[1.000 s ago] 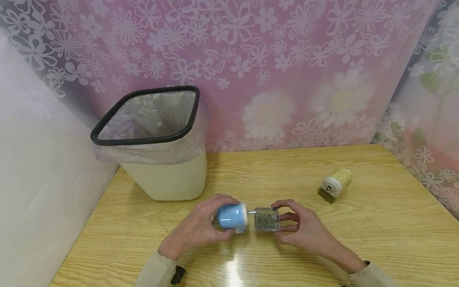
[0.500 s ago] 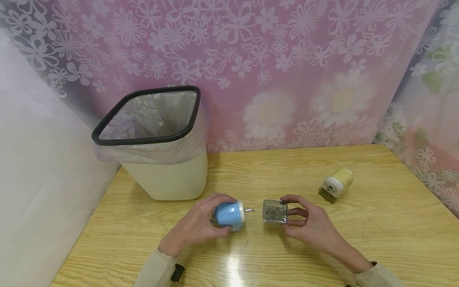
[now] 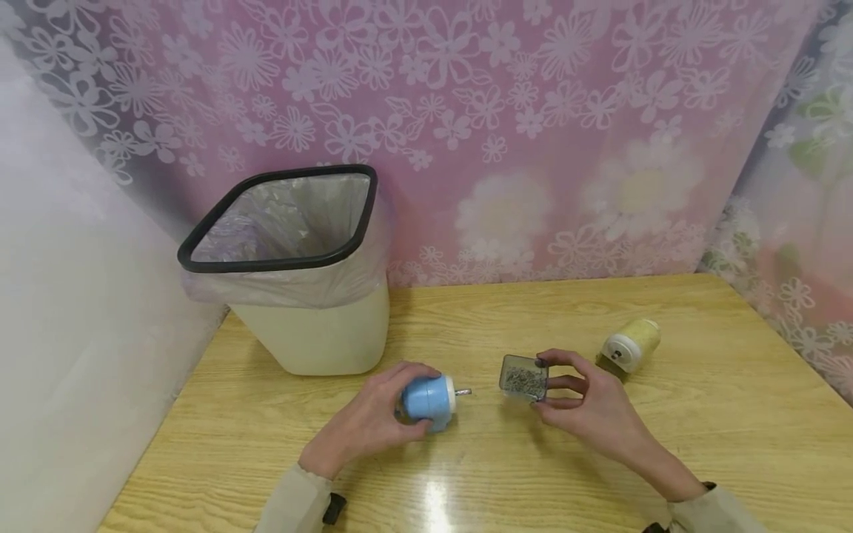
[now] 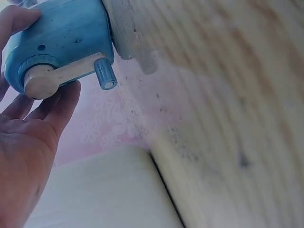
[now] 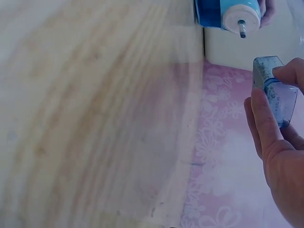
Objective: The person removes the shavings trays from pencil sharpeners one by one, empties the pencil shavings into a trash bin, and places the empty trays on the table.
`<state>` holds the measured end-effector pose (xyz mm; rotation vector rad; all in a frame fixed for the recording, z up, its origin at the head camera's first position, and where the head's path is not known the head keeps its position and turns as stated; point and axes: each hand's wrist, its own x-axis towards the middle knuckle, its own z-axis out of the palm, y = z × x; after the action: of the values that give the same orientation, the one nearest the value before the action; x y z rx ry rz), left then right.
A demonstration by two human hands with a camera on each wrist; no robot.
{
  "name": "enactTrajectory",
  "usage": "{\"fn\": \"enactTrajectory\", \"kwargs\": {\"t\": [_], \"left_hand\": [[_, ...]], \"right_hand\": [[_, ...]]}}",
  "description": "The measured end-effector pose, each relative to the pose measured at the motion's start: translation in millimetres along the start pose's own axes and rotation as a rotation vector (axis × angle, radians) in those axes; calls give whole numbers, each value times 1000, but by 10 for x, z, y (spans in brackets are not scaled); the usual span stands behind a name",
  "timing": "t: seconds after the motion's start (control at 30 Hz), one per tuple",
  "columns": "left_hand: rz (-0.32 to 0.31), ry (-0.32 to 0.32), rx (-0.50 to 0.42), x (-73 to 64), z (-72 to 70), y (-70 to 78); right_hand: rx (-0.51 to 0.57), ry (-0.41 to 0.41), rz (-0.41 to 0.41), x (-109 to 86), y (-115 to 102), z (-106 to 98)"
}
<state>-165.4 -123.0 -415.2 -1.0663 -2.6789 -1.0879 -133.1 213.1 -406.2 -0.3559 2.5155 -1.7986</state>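
Note:
My left hand [image 3: 375,422] grips the blue body of a hand-crank pencil sharpener [image 3: 428,400] close over the table. From its white end a metal cutter [image 3: 463,391] sticks out to the right; the left wrist view shows the white crank [image 4: 71,71] with a blue knob. To the right, my right hand [image 3: 596,400] holds the sharpener's clear shavings box [image 3: 524,379] between thumb and fingers. Grey pencil shavings lie inside the box, which is apart from the sharpener. The right wrist view also shows the box [image 5: 274,90] and the cutter end [image 5: 242,28].
At the back left stands a cream trash bin [image 3: 320,340] with a black rim and a plastic liner. A yellow and white sharpener [image 3: 629,346] lies on the wooden table [image 3: 493,318] at the right. A floral pink curtain [image 3: 433,148] hangs behind.
The shavings box has come off the cutter and moved right and a little away from me, now tilted, in my right hand. The left hand with the sharpener has stayed nearly in place.

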Motion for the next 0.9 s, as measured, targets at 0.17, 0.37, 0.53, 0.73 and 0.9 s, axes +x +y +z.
{"fn": "enactTrajectory", "kwargs": {"t": [0.17,0.37,0.53,0.73,0.9], "left_hand": [[16,6,49,-25,-8,-4],[52,55,149,-45,-120,73],[268,117,256,24,-258,130],[446,141,383,126,-474,269],[496,158,465,180,-655,408]], "right_hand": [[9,6,-10,17,-20,-40],[-8,26,-29,27,-16,-61],[-7,30,-26,23,-15,-80],[3,25,12,10,-21,-108],[4,28,1,13,-13,-115]]}}
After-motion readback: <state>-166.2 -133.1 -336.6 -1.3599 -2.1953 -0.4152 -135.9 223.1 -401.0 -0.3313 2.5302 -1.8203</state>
